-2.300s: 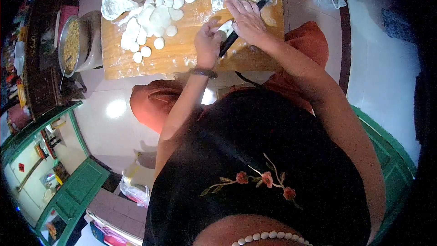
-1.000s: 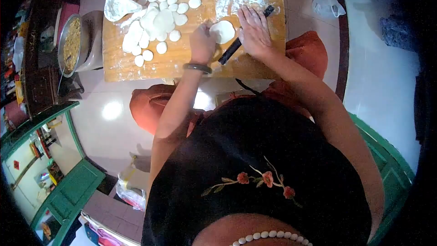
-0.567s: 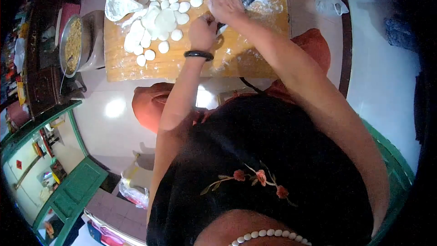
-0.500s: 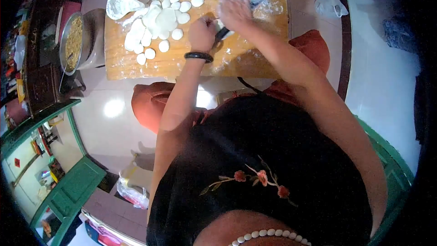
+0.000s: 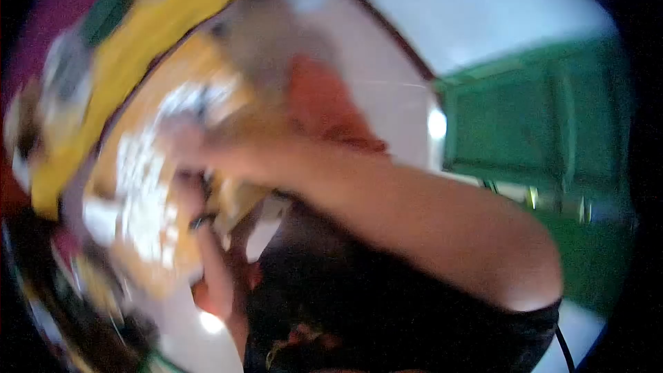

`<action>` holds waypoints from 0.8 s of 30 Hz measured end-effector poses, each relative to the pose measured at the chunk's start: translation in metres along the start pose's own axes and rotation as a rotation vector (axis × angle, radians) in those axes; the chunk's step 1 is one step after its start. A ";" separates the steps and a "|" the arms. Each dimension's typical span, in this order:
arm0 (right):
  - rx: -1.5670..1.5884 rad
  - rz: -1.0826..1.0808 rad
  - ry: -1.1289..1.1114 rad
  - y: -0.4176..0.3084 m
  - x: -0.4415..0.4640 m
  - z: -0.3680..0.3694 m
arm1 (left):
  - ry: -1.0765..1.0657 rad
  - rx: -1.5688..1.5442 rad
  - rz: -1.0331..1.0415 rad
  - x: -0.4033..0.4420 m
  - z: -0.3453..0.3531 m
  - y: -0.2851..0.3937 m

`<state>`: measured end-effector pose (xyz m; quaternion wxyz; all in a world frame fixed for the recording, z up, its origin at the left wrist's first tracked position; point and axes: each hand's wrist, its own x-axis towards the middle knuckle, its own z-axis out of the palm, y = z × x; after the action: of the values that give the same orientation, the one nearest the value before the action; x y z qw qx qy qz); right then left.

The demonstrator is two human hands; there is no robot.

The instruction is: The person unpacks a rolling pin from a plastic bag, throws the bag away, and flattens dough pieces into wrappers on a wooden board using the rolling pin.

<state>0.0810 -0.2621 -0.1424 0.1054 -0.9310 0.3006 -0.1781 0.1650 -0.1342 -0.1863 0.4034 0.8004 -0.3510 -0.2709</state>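
Observation:
Motion smears the whole head view. On the wooden board (image 5: 145, 269), many white dough pieces (image 5: 141, 200) show as a blurred patch. My left hand (image 5: 190, 193), below a dark bracelet (image 5: 202, 221), is over the board to the right of the dough; its fingers are too blurred to read. Just above it is my right hand (image 5: 183, 138), also smeared, beside the white flour patch (image 5: 197, 99). A dark streak by the flour may be the rolling pin. Whatever lies under or between the hands cannot be made out.
A long yellow cloth (image 5: 131, 48) runs along the board's far side. A pale cup-like container (image 5: 101, 220) sits at the board's left part. Green door panels (image 5: 518, 124) stand at the right, and an orange-red trouser leg (image 5: 321, 103) shows beyond my right arm.
The view has swung sharply and tilted, so the board now lies at the left and the green door shows at the right. Both hands remain close together over the board.

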 end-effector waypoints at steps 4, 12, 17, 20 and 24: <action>0.066 0.047 -0.046 0.011 -0.010 0.015 | -0.025 0.021 0.081 0.004 0.000 0.010; 0.164 -0.040 0.104 0.086 -0.114 -0.028 | 0.197 0.192 0.355 0.031 0.003 -0.094; 0.245 0.073 0.016 0.079 -0.120 -0.059 | 0.220 -0.609 -0.155 0.012 0.003 -0.046; 0.319 0.062 0.054 0.076 -0.125 -0.069 | 0.241 -0.919 -0.267 -0.017 -0.001 -0.002; 0.313 0.060 0.313 0.094 -0.115 -0.075 | 0.262 -1.088 -0.128 -0.036 -0.020 0.015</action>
<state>-0.0848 -0.2752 -0.1332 0.2057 -0.8550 0.3095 -0.3617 0.1522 -0.1035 -0.1579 0.7811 0.5236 -0.0584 -0.3351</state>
